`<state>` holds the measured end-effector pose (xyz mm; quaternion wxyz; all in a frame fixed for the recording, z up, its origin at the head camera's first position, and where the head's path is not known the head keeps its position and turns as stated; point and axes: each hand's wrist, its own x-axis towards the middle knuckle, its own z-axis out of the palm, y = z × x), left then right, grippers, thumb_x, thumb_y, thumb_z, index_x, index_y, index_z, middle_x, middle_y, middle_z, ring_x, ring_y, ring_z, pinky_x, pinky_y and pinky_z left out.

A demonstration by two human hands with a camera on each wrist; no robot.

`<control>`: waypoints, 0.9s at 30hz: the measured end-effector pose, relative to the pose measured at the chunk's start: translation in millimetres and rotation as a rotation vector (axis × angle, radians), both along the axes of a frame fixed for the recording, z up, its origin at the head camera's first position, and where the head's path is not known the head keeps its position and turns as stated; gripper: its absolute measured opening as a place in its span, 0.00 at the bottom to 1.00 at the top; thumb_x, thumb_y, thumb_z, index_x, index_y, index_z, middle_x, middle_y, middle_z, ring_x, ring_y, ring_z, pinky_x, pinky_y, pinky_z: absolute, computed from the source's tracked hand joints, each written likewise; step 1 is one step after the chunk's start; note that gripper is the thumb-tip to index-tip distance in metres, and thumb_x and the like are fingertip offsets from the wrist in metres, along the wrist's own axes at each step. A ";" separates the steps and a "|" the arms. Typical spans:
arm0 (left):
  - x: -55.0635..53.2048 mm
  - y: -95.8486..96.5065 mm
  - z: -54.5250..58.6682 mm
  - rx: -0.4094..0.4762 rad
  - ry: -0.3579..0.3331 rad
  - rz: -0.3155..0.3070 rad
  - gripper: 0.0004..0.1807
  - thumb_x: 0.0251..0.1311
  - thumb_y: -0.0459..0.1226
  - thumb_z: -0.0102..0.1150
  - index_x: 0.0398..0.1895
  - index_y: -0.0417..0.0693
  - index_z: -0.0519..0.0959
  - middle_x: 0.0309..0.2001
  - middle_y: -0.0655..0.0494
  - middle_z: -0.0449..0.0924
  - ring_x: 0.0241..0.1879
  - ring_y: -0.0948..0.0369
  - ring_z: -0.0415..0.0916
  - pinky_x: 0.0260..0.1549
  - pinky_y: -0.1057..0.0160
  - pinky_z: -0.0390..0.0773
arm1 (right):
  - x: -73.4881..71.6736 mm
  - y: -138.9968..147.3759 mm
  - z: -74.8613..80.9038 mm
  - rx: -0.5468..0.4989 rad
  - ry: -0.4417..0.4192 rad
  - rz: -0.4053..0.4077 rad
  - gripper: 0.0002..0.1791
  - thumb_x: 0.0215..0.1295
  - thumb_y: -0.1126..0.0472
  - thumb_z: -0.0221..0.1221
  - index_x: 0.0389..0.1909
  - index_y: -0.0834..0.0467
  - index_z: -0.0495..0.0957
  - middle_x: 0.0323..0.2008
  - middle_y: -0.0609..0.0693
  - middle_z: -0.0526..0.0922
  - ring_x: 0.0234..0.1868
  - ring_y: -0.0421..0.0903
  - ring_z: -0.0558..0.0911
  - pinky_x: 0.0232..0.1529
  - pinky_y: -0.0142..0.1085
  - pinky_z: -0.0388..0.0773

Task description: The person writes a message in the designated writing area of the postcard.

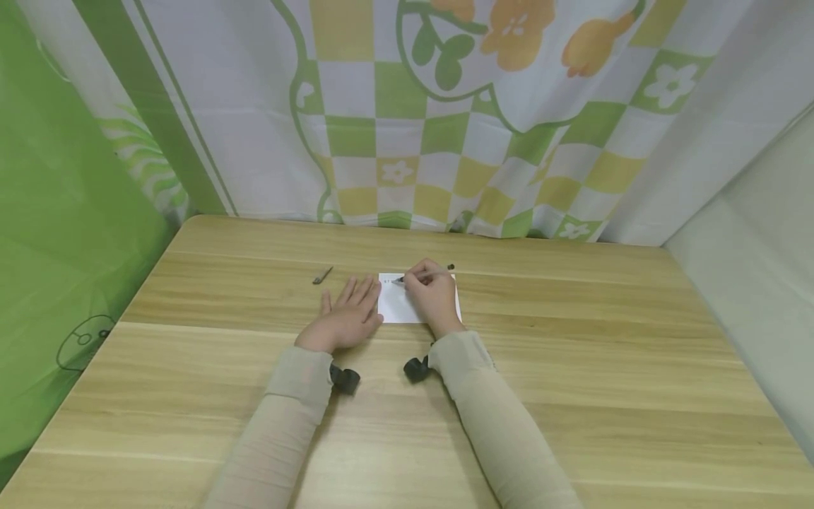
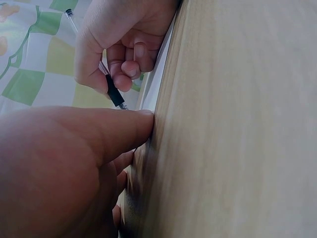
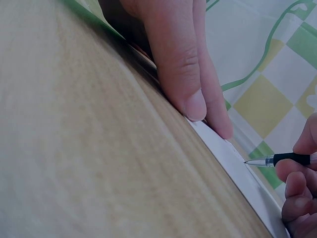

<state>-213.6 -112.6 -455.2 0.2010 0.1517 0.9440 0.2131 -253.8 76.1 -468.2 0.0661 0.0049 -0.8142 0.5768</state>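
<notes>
A small white sheet of paper lies on the wooden table, with a few tiny dark letters near its upper left. My right hand pinches a clear pen with a black grip, its tip at the paper beside the letters. The pen's dark end points up and right in the head view. My left hand lies with fingers spread at the paper's left edge; in the right wrist view, its thumb and a finger touch that edge. A pen cap lies on the table beyond my left fingers.
The wooden table reaches to a patterned curtain at the back. Green fabric hangs at the left, and a pale wall stands at the right. Dark wrist cameras sit at both cuffs.
</notes>
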 end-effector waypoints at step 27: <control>0.7 0.3 1.2 0.009 -0.001 0.003 0.38 0.79 0.55 0.33 0.83 0.56 0.35 0.81 0.58 0.23 0.79 0.52 0.16 0.66 0.34 0.14 | 0.0 0.6 -0.3 -0.077 0.060 -0.066 0.05 0.58 0.62 0.59 0.26 0.57 0.82 0.27 0.50 0.83 0.29 0.46 0.78 0.32 0.35 0.73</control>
